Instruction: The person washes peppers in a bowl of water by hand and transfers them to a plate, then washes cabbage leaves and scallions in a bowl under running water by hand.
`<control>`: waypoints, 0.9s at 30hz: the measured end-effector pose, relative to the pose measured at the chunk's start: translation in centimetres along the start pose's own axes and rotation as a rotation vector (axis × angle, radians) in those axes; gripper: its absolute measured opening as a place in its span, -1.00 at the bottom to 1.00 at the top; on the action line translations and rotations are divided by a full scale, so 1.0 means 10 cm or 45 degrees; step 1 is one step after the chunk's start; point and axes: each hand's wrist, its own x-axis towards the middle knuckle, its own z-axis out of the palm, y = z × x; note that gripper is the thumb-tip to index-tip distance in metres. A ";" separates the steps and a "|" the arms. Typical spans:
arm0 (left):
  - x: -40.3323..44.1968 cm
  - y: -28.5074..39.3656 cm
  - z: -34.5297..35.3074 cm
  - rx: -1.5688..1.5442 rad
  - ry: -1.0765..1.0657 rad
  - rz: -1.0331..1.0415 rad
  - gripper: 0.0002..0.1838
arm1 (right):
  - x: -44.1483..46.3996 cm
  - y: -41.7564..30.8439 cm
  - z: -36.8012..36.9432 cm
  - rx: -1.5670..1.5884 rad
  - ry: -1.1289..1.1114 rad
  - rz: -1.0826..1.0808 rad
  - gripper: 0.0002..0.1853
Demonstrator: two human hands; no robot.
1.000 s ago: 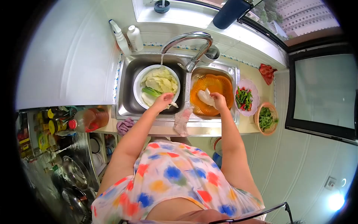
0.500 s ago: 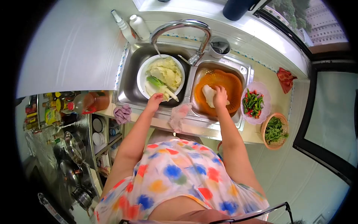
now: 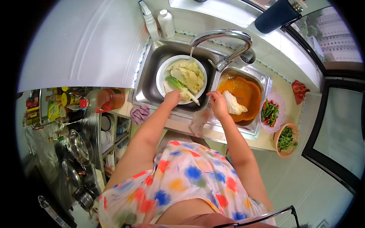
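Observation:
A white bowl (image 3: 162, 78) in the left sink basin holds pale cabbage leaves (image 3: 186, 74) and a green and white scallion (image 3: 182, 88). Water runs from the faucet (image 3: 224, 33) into it. My left hand (image 3: 173, 98) is at the bowl's near rim, by the scallion; its fingertips are hidden among the leaves. In the right basin an orange basket (image 3: 249, 93) holds a pale cabbage leaf (image 3: 234, 103). Just left of that leaf, my right hand (image 3: 217, 103) is above the divider, fingers bent and apart, with nothing seen in it.
A pink plate of chillies (image 3: 281, 104) and a small basket of green leaves (image 3: 286, 140) stand at the right. A cloth (image 3: 200, 121) lies on the sink's front edge, a purple rag (image 3: 140, 114) left of it. Two bottles (image 3: 166, 23) stand behind.
My right hand has let go of the pale leaf in the orange basket and moved left to the divider. My left hand has moved in over the bowl's rim. The view has shifted.

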 end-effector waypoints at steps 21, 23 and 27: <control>0.01 -0.25 -1.31 -2.695 -0.195 -0.229 -0.61 | 0.38 -0.82 0.48 1.703 -0.128 0.745 -0.67; 0.06 -0.37 -1.28 -2.536 -0.019 -0.389 -0.61 | 0.40 -0.82 0.40 1.651 -0.102 0.612 -0.73; 0.18 -0.41 -1.02 -1.520 0.769 -0.197 -0.38 | 0.47 -0.82 0.33 1.578 -0.060 0.537 -0.75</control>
